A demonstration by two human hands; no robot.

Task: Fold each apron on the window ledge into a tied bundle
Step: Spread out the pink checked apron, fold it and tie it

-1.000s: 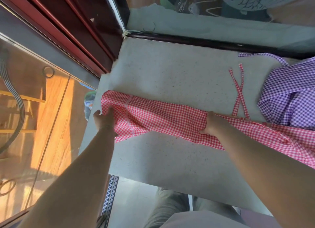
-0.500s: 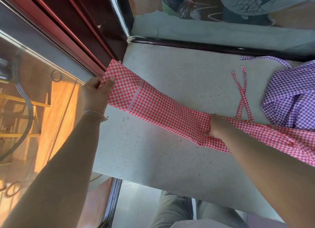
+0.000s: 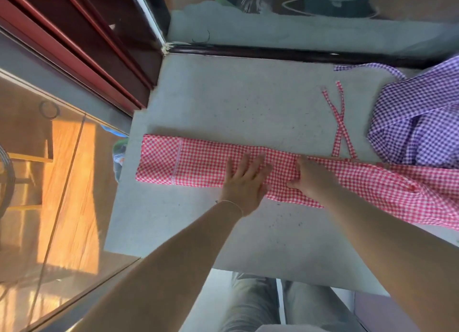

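- Nearest to me: grey trouser legs (image 3: 250,304) below the front edge of the window ledge (image 3: 248,108), a pale speckled stone slab.
- Left hand (image 3: 246,180): I see it flat, palm down, fingers straight and spread, pressing on the red gingham apron (image 3: 198,165) near its middle. A thin bracelet (image 3: 231,203) sits at the wrist.
- Right hand (image 3: 313,180): just beside the left, resting on the same apron. Its fingertips are tucked out of my sight, so I cannot tell whether it grips the cloth or only presses on it.
- Red gingham apron: folded to a long narrow band lying across the ledge, left to right. Its left end stops squarely at the ledge's left edge; its right part is looser and wider and runs out of frame (that end is hidden from me).
- Open room: a bare strip of ledge between the band and the front edge, and a broader bare stretch behind the band up to the dark window frame (image 3: 273,54).
- Red ties (image 3: 341,123): two thin strings crossed on the ledge, running back from the band's far edge.
- Purple gingham apron (image 3: 417,123): a crumpled heap at the far right, its near edge touching the red apron, one strap lying toward the window frame.
- Left side: glass panel (image 3: 49,182) and red-brown frame rails (image 3: 87,46) bound the ledge.
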